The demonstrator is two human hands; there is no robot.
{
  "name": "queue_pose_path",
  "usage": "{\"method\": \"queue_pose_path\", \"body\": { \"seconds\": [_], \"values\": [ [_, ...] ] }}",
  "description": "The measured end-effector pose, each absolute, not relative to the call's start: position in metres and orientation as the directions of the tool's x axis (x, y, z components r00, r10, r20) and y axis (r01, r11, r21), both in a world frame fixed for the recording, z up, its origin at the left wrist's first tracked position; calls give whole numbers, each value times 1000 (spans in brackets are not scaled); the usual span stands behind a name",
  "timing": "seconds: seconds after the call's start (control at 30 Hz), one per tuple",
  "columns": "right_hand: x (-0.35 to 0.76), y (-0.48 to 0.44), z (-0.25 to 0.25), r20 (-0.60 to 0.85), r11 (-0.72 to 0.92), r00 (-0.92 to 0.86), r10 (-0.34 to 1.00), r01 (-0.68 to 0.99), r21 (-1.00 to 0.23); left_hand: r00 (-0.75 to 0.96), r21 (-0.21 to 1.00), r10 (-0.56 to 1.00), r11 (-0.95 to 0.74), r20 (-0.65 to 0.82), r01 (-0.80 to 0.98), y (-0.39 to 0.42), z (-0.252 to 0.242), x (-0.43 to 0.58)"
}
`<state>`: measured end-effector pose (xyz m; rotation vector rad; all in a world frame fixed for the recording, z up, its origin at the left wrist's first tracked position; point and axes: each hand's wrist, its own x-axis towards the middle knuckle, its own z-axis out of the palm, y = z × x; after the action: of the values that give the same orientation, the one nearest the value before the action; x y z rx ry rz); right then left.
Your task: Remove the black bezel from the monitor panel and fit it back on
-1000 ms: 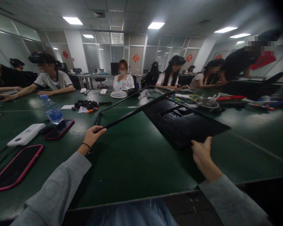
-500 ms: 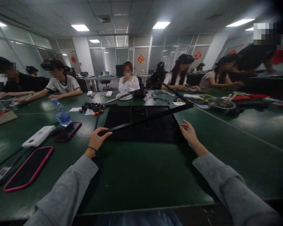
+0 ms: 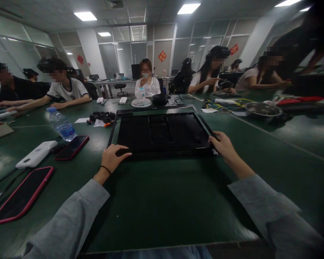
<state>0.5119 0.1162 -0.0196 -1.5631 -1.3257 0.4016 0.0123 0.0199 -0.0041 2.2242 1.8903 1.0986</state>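
Yr L hand (image 3: 112, 159) pinches blk frame (image 3: 204, 124) at its 8 o'clock corner, fingers slightly parted; yr R hand (image 3: 224, 146) pinches its 4 o'clock corner, fingers nearly closed. At 12 o'clock, blk panel (image 3: 133, 131) shows inside frame's outline.

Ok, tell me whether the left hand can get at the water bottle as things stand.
Probably not just yet: the left hand is holding the black frame. Once freed, it likely could; the water bottle stands to its left, with a flat phone in between.

Left hand (image 3: 111, 159), right hand (image 3: 223, 145) apart; fingers (image 3: 120, 147) bent, forearms (image 3: 70, 212) angled inward.
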Motion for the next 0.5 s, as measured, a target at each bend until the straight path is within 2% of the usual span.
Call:
{"method": "queue_pose_path", "body": {
  "seconds": [0.1, 0.2, 0.4, 0.5],
  "values": [
    [524, 121, -34, 477, 77, 299, 827, 778, -623, 110, 439, 891, -320, 440, 840, 22, -6, 13],
    [529, 118, -41, 547, 53, 276, 790, 859, -510, 164, 441, 911, -333, 378, 833, 24, -10, 15],
    [527, 114, -46, 502, 1, 275, 820, 876, -482, 207, 334, 918, -323, 339, 886, 21, -13, 21],
    [528, 119, -48, 453, 15, 244, 857, 868, -497, 190, 317, 906, -319, 378, 893, 21, -12, 21]
  ]
}}
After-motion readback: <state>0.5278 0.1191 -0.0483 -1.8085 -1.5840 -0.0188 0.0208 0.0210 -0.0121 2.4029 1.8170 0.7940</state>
